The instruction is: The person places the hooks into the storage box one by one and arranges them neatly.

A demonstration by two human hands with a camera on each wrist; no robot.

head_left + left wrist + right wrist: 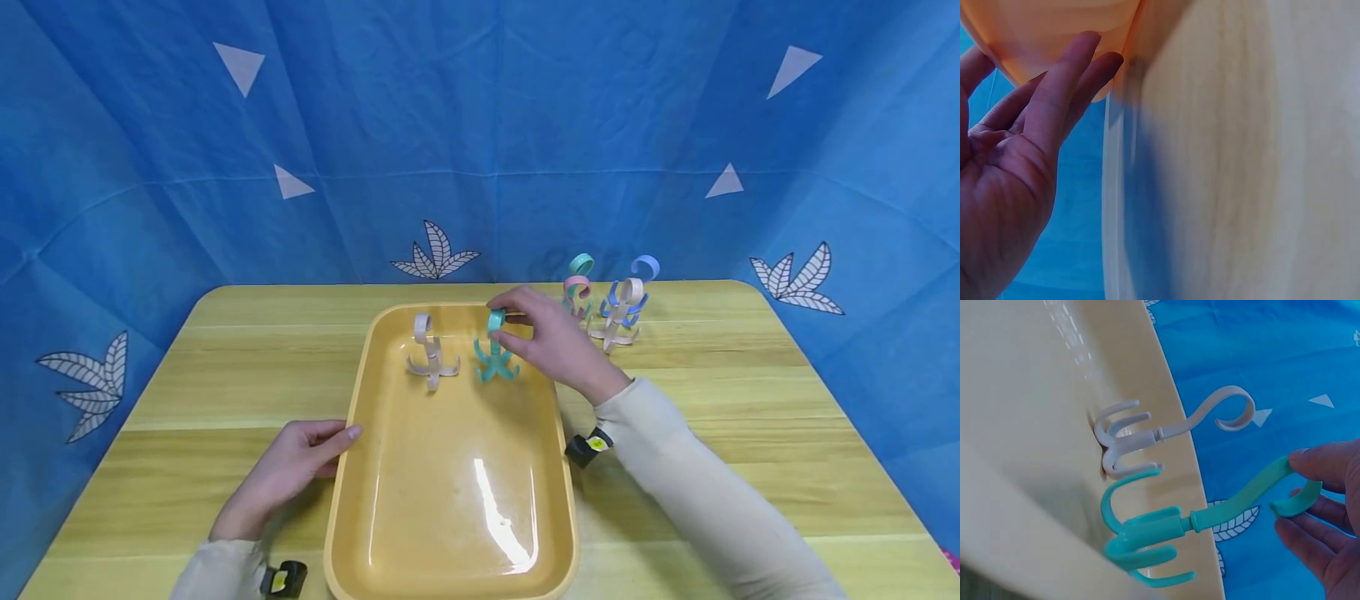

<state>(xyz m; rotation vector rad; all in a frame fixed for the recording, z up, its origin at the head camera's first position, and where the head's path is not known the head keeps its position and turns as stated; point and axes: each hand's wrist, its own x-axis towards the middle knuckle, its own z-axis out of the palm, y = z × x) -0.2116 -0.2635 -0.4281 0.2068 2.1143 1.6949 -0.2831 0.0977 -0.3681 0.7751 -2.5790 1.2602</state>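
A shiny yellow plastic tray with round corners (427,483) is set on a yellow wooden table (247,367). Only a thin strip of wood is left between the tray's far rim and the table's far edge. On the left and right, wide strips of wood are seen; the right one is partly covered by a cream cloth sleeve (697,475). A long stretch of smooth tray floor is seen between the tray's near end and the things at its far end.

The tray's left rim is held by the left hand (288,467), with the thumb on top and the fingers outside. The curled top of a green plastic hook with little curved arms (495,358) is pinched by the right hand (555,337), over the tray's far right part. The green hook is held upright inside the tray; whether the tray floor is touched by it cannot be told. Just beside it, with a small gap, a whitish plastic hook of the same shape (432,350) is stood.

Six hooks can be counted. Two are in the tray. Four are bunched on the wood near the tray's far right corner: one green (581,265), one pink (577,285), one blue (647,267) and one whitish (621,312).
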